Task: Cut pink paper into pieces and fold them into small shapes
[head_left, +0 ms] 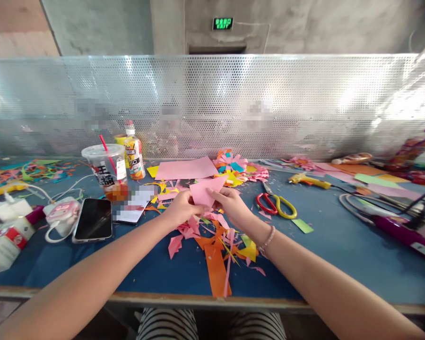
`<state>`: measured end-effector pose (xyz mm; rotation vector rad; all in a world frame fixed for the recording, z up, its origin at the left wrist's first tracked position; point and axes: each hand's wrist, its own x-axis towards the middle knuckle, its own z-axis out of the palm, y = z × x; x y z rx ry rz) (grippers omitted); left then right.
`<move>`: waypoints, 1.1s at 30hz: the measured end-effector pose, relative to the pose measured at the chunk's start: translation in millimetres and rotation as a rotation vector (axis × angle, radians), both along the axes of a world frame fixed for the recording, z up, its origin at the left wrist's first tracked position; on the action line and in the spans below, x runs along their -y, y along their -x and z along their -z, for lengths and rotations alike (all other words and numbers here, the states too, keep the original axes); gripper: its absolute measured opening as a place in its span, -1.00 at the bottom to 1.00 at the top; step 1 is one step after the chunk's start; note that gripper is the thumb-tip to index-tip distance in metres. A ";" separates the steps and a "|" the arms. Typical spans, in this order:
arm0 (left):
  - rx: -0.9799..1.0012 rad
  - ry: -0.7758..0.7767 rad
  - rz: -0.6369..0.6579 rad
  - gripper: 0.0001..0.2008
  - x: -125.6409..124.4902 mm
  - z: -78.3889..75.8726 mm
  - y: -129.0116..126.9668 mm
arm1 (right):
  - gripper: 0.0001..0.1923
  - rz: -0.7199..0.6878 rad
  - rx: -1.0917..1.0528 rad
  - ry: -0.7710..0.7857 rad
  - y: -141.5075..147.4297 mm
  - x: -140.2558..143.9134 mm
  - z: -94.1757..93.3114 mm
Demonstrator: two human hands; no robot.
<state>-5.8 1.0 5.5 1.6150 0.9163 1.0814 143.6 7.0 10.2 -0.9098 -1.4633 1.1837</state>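
A piece of pink paper (205, 191) is held up between my two hands over the blue table. My left hand (182, 208) pinches its lower left side, fingers closed. On the right side, my right hand (229, 203) grips the same paper, thumb in front and fingers behind. Below the hands lie paper scraps (189, 228) in pink, yellow and orange, with a long orange strip (217, 269) toward the table edge. Scissors (276, 204) with one red and one yellow handle rest to the right. Behind the hands is a larger pink sheet (186, 169) beside paper flowers (233, 163).
On the left stand a plastic cup (108, 170) with a red straw and a juice bottle (134, 153). A phone (93, 219) lies near chargers and cables. A yellow glue gun (309, 180) and a purple power strip (407, 231) are at right. A perforated metal screen (212, 85) bounds the back.
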 end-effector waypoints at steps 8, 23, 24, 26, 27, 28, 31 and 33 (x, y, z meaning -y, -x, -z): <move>0.044 0.108 0.132 -0.81 5.0 -5.7 2.8 | -0.66 0.044 -0.242 0.065 -13.5 -9.5 -8.8; 0.030 -0.121 -0.241 -0.89 -5.0 -0.4 8.3 | -0.76 0.132 -0.136 -0.045 -24.1 -18.8 -7.7; 0.006 -0.148 -0.282 -0.89 -5.5 -1.4 9.4 | -0.75 0.118 -0.100 -0.038 -23.3 -18.8 -6.7; -0.036 -0.196 -0.345 -0.90 -6.1 -3.5 11.4 | -0.74 0.080 -0.025 -0.023 -20.9 -18.0 -4.9; -0.052 -0.214 -0.361 -0.90 -6.5 -4.4 12.1 | -0.75 0.063 0.004 -0.016 -19.6 -17.4 -4.1; -0.061 -0.225 -0.366 -0.90 -6.8 -5.0 12.6 | -0.76 0.051 0.022 -0.011 -18.4 -16.7 -3.4; -0.059 -0.214 -0.342 -0.88 -8.0 -5.1 13.0 | -0.76 0.041 0.020 -0.010 -16.4 -16.1 -1.7; -0.053 -0.196 -0.319 -0.86 -8.9 -4.4 12.9 | -0.75 0.046 0.003 -0.011 -16.5 -17.5 -0.8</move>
